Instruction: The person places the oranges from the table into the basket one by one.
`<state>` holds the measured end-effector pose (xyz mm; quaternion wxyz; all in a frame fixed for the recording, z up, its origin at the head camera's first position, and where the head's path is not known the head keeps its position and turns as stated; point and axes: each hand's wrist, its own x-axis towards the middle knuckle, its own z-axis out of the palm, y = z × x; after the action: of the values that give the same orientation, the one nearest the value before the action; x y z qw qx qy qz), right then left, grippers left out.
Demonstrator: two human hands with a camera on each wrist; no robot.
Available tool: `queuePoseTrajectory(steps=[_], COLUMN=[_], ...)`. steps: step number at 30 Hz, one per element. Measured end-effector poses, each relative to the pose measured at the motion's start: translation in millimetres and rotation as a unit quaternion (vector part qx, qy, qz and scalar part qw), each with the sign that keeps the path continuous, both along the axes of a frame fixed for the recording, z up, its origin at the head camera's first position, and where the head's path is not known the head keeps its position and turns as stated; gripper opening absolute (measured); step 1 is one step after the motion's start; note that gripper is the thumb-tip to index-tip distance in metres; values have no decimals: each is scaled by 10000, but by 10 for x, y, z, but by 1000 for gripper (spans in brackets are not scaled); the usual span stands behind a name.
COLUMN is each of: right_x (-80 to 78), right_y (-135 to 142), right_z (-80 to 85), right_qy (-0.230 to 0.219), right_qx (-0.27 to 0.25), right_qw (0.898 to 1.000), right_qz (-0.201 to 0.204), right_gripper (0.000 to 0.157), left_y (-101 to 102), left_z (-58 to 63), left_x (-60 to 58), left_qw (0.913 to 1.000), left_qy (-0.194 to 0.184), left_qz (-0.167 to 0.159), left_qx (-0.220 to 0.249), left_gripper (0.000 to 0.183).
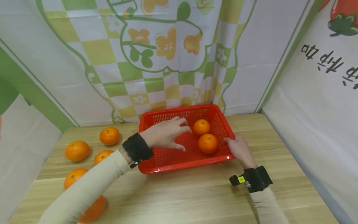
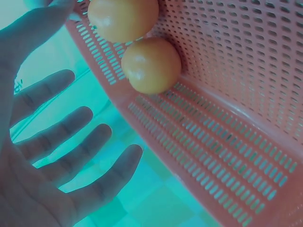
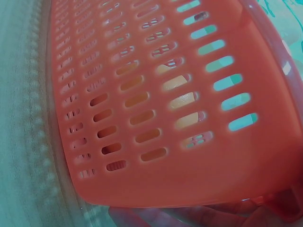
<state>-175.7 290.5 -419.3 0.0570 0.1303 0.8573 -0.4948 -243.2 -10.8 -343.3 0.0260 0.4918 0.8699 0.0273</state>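
A red plastic basket (image 1: 179,165) with slotted walls stands on the table, and two oranges, a rear orange (image 1: 201,127) and a front orange (image 1: 208,143), lie at its right end. My left hand (image 1: 167,133) hovers over the basket's left half, fingers apart and holding nothing; the left wrist view shows that hand (image 2: 61,146) beside the basket wall. With my right hand (image 1: 240,149) I grip the basket's right rim. In the right wrist view, the outer wall (image 3: 213,165) fills most of the picture, with fingers of that hand partly seen at the bottom.
Several oranges lie on the wooden table (image 1: 179,199) left of the basket, among them one at the back (image 1: 109,136) and one far left (image 1: 77,151). My left sleeve (image 1: 92,183) partly covers others. A patterned curtain (image 1: 167,84) hangs right behind the basket.
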Motion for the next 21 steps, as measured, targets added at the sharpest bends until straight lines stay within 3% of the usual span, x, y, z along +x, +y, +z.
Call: queuePoseTrajectory(steps=[14, 21], right_x=[11, 10], right_y=[-7, -8], right_z=[-2, 2], right_qy=[22, 31], right_qx=[-66, -34], right_qw=[10000, 10000], right_qz=[-2, -26], right_gripper=[44, 43], left_y=[-316, -434], left_z=[71, 72], left_x=[47, 108], left_qw=[9984, 9970], left_qy=[-63, 211], left_qz=[221, 207], left_qx=[515, 719], left_gripper=[63, 58])
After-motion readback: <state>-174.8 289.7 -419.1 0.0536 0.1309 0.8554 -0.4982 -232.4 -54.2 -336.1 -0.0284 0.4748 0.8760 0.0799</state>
